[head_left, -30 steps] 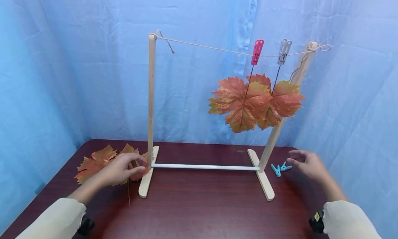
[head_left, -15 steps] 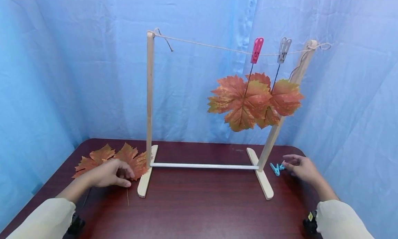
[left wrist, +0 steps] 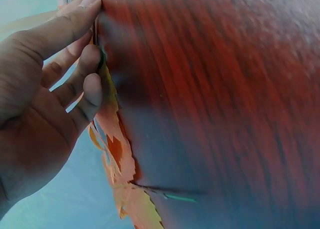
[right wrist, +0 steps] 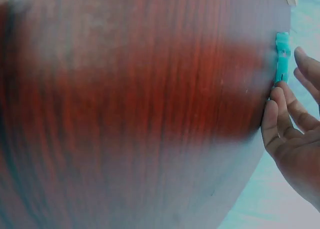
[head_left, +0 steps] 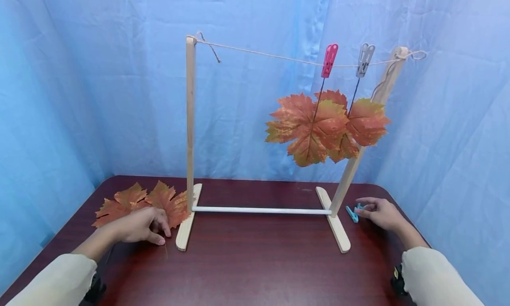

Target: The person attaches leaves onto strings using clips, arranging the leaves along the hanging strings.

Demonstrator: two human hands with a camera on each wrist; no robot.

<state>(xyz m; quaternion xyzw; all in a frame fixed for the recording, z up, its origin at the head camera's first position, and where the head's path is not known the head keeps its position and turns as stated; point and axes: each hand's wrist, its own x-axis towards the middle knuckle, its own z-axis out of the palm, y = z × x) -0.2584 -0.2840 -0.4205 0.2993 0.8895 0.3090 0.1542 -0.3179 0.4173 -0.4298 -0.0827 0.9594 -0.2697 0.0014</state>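
My left hand (head_left: 137, 225) is low over the table at the left, beside two orange artificial maple leaves (head_left: 169, 204). Its thumb and index fingertips stand slightly apart right at one leaf's thin stem (head_left: 166, 250); the left wrist view shows the other fingers against the leaf's edge. On the right, my right hand (head_left: 380, 214) reaches to two light-blue clothespins (head_left: 351, 214) lying by the rack's foot. In the right wrist view its fingertips are at the end of a clothespin (right wrist: 282, 59), thumb and fingers apart. One clothespin is partly hidden behind the thumb.
A wooden rack (head_left: 190, 120) with a white crossbar (head_left: 259, 210) stands on the dark red table (head_left: 259, 261). From its string (head_left: 259, 54), a pink clothespin (head_left: 330, 60) and a grey clothespin (head_left: 364, 60) hold two hanging leaves (head_left: 308, 129). Blue curtains (head_left: 247, 120) surround the table.
My left hand has moved left and down from over the leaf to its stem. My right hand has moved left onto the light-blue clothespins, where a gap was before.
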